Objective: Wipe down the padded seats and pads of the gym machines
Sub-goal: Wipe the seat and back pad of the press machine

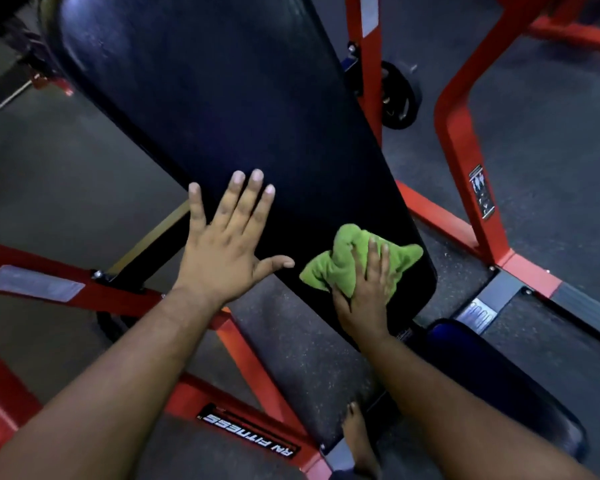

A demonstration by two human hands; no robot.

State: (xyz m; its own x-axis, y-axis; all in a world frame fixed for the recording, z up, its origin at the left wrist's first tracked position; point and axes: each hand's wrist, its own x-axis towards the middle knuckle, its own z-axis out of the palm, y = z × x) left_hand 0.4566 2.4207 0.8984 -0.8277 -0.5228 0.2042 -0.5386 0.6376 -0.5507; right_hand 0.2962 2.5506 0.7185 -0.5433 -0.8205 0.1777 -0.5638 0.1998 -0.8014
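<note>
A long black padded back pad (222, 98) slants across the middle of the head view, mounted on a red machine frame (465, 126). My left hand (227, 244) lies flat on the pad's left edge with fingers spread and straight. Lower on the pad, my right hand (368, 285) presses a crumpled green cloth (347, 258) against the pad near its bottom end, fingers lying over the cloth and thumb under its lower edge. A second dark padded seat (492, 375) sits below and to the right, partly hidden by my right forearm.
Red frame bars (250, 362) run under the pad and across the dark rubber floor. A black weight plate (400, 95) hangs behind the pad at upper right. A metal foot plate (478, 313) lies at right. My bare foot (359, 441) stands on the floor below.
</note>
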